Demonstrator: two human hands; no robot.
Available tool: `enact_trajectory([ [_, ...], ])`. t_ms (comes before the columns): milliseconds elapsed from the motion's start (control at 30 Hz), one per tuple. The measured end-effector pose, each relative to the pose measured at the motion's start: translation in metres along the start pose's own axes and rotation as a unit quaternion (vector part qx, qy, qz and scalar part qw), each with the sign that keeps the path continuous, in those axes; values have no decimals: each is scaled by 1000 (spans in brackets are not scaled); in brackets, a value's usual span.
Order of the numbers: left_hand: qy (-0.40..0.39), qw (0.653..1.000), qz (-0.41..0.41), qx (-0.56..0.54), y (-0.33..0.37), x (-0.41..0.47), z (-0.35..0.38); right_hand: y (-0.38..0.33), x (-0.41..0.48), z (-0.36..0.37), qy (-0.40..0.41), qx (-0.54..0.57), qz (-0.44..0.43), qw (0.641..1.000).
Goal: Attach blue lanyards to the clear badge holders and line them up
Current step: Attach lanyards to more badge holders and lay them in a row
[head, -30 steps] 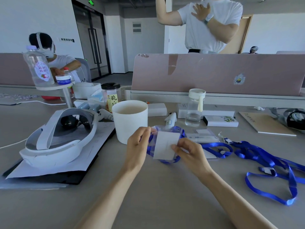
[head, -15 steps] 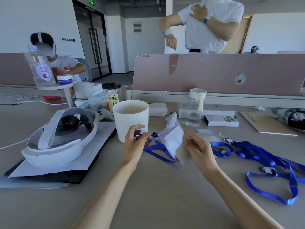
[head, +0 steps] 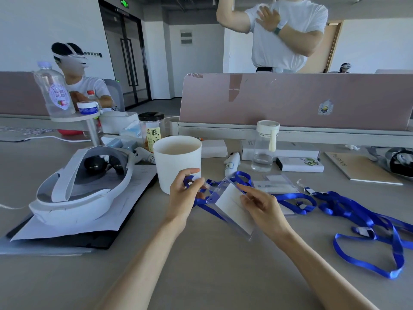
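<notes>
A clear badge holder (head: pixel 230 203) with a white card inside is held tilted just above the table at centre. My right hand (head: pixel 261 209) grips its right edge, index finger laid along the top. My left hand (head: pixel 184 193) pinches the clear strap end of a blue lanyard (head: pixel 214 208) right beside the holder's punched top edge. That lanyard trails under the holder. More blue lanyards (head: pixel 366 222) lie tangled on the table to the right. Another clear holder (head: pixel 274 186) lies flat behind my right hand.
A white cup (head: pixel 177 162) stands just behind my left hand. A white headset (head: pixel 82 186) rests on papers at left. A small water bottle (head: pixel 264 146), boxes and a notebook (head: pixel 359 167) sit further back. A pink divider (head: pixel 290 99) closes the far side; people are beyond it.
The badge holder has come down and turned flatter, its punched edge now facing my left hand. My left hand has taken the lanyard's strap end between its fingers near that edge.
</notes>
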State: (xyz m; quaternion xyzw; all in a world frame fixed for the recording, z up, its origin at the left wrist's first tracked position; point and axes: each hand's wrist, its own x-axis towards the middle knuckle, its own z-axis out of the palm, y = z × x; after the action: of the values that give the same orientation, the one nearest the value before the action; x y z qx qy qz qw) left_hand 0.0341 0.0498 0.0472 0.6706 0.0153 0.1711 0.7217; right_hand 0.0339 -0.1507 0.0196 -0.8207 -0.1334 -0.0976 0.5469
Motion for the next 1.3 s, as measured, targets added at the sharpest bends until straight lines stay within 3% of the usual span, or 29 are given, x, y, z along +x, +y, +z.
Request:
enact_trajectory([
  [133, -1, 1000, -10, -13, 1, 0, -1, -2, -1, 0, 3, -5, 3, 1000],
  [400, -98, 994, -47, 10, -6, 0, 3, -4, -3, 2, 38, -43, 5, 998],
  [633, -99, 979, 32, 174, -9, -10, 11, -5, -5, 5, 95, -134, -75, 984],
  [867, -58, 987, 41, 147, -8, -5, 8, -11, -9, 5, 113, -174, -115, 971],
  [1000, -83, 987, 31, 133, -8, -4, 6, -13, -9, 2, 100, -209, -83, 969],
  [1167, -110, 982, 32, 147, -10, -8, 10, -14, -10, 9, 145, -304, -121, 934],
  [1300, -139, 980, 20, 143, -8, -8, 11, -9, -7, 7, 148, -320, -112, 929],
])
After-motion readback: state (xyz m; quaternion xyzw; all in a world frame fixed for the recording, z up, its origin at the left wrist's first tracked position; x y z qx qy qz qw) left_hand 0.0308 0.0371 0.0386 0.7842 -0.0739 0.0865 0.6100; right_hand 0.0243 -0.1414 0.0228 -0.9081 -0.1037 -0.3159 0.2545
